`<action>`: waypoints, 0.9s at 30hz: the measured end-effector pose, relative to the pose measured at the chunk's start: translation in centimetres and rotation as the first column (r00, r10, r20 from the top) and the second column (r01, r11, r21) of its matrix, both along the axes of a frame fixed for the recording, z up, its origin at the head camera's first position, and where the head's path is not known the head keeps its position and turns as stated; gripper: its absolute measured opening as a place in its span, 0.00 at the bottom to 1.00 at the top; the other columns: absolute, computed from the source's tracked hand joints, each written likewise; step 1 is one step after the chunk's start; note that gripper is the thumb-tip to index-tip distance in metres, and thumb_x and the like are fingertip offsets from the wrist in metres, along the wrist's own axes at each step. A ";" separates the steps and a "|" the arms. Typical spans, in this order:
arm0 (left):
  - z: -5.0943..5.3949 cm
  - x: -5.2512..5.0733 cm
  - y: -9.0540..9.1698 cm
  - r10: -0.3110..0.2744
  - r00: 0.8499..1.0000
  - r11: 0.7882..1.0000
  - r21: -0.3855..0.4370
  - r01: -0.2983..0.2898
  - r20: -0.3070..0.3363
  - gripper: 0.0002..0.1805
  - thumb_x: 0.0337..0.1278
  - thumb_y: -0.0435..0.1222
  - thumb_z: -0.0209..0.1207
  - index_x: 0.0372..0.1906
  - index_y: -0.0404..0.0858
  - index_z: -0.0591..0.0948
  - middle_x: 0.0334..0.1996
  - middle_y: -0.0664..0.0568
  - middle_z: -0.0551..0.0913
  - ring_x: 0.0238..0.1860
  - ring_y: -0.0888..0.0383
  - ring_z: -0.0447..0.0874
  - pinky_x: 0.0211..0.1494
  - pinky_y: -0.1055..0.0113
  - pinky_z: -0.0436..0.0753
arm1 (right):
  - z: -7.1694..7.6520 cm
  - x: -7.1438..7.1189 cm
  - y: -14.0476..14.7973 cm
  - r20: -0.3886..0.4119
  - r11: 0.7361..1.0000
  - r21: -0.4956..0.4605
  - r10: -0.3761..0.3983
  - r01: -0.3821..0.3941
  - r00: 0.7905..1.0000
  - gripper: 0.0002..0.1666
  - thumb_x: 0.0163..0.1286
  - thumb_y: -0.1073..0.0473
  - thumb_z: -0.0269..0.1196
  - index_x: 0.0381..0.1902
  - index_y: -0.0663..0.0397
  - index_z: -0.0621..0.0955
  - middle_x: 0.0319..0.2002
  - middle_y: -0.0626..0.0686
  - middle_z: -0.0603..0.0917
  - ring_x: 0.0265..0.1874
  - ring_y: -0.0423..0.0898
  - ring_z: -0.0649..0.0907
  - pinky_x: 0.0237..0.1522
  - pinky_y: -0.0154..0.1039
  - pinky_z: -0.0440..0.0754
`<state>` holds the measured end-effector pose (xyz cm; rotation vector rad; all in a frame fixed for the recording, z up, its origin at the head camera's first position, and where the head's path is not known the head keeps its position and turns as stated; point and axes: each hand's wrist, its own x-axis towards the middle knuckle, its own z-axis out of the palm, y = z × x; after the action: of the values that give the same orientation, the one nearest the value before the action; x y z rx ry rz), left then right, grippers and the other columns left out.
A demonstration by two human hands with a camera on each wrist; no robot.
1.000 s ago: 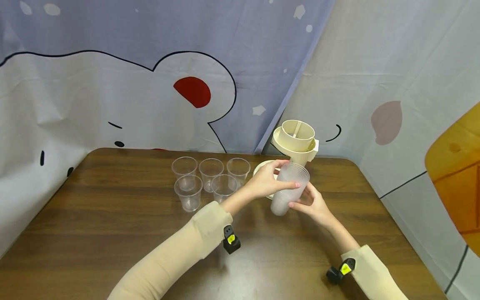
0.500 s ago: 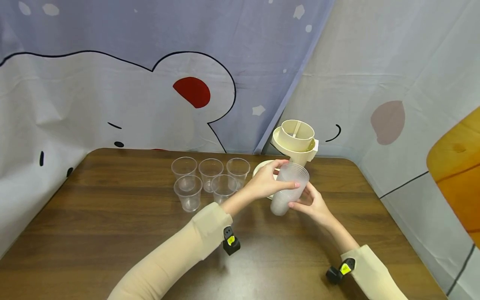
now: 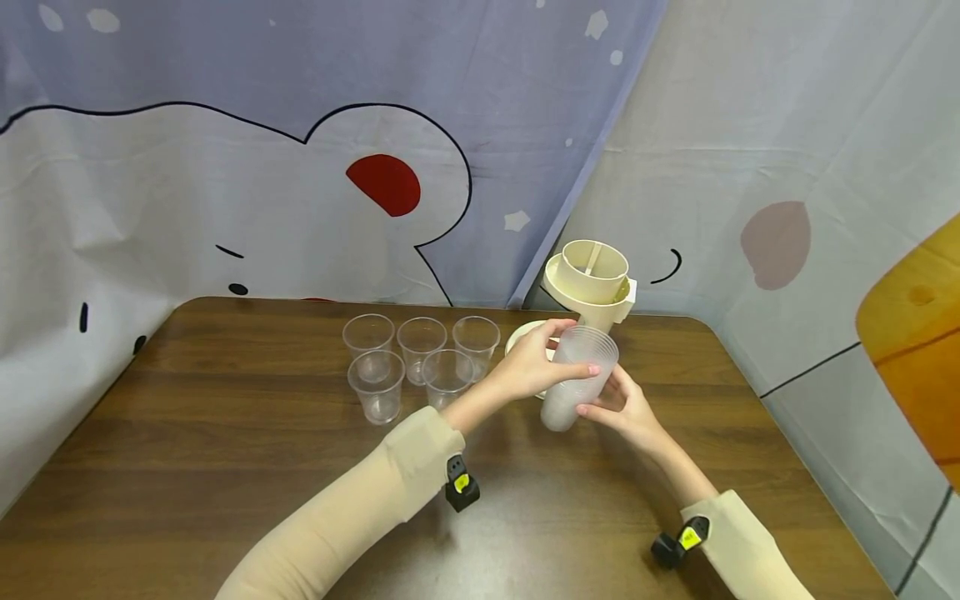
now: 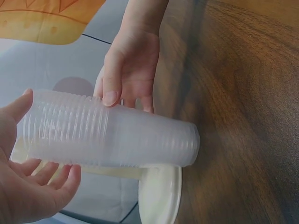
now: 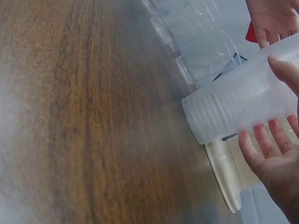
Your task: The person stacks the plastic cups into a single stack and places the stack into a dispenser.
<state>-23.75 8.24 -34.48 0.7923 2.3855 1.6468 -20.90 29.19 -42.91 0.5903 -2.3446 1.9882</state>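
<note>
Broadly, a printed curtain backs everything, and before it lies the brown table. Taking the table as a clock with twelve at its far edge, a cream stand rises at one o'clock, its round holder above a pale base.

The stack of cups sits just in front of that stand. Its long axis leans, rim end toward one o'clock, bottom toward seven; whether the bottom touches the wood I cannot tell. That slant, with the holder lying beyond the rim end, looks like the relation any next move turns on.

The left hand grasps the stack from ten o'clock and is nearer the rims; the right hand grasps it from four, nearer the bottom. Five loose cups stand upright toward nine o'clock from the stack.
</note>
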 end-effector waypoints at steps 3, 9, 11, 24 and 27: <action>-0.1 0.0 0.0 0.006 1.000 1.000 0.009 -0.006 -0.002 0.41 0.48 0.45 0.69 0.68 0.39 0.67 0.63 0.47 0.75 0.59 0.49 0.77 0.56 0.61 0.80 | 0.0 0.0 0.0 0.003 1.000 0.002 -0.001 0.001 1.000 0.45 0.58 0.73 0.65 0.71 0.55 0.60 0.55 0.37 0.78 0.49 0.37 0.83 0.47 0.34 0.83; -0.1 0.2 -0.1 0.025 0.999 1.000 0.018 -0.024 -0.038 0.40 0.47 0.45 0.70 0.66 0.38 0.68 0.62 0.47 0.75 0.58 0.49 0.78 0.58 0.57 0.80 | -0.1 0.0 0.1 -0.008 1.000 -0.007 0.005 -0.005 1.000 0.44 0.58 0.74 0.64 0.70 0.56 0.60 0.56 0.37 0.77 0.50 0.36 0.82 0.48 0.33 0.83; 0.1 0.2 -0.3 0.045 0.998 0.999 0.008 -0.045 -0.051 0.40 0.46 0.46 0.71 0.66 0.40 0.69 0.61 0.47 0.76 0.59 0.49 0.78 0.59 0.57 0.79 | -0.2 -0.1 0.1 -0.014 1.000 -0.011 0.009 -0.009 1.000 0.44 0.58 0.75 0.64 0.70 0.55 0.60 0.56 0.37 0.78 0.50 0.36 0.82 0.49 0.32 0.82; 1.1 0.7 -2.4 0.090 0.995 0.996 0.020 -0.089 -0.046 0.42 0.45 0.44 0.71 0.67 0.39 0.68 0.65 0.49 0.73 0.61 0.49 0.75 0.62 0.55 0.77 | -0.3 -0.3 0.1 -0.002 1.000 0.010 -0.006 0.006 1.000 0.46 0.57 0.73 0.66 0.71 0.57 0.59 0.55 0.38 0.78 0.50 0.37 0.82 0.48 0.34 0.83; 1.1 0.9 -2.9 0.103 0.994 0.994 0.036 -0.101 -0.049 0.41 0.46 0.43 0.71 0.67 0.39 0.68 0.63 0.48 0.75 0.60 0.49 0.76 0.62 0.55 0.77 | -0.3 -0.4 0.1 0.002 1.000 0.016 -0.010 0.010 1.000 0.46 0.57 0.72 0.66 0.71 0.57 0.59 0.55 0.38 0.78 0.49 0.37 0.82 0.47 0.34 0.83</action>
<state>-22.87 5.33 -33.43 0.7374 2.4778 1.7282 -21.28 29.33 -43.22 0.5766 -2.3626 1.9687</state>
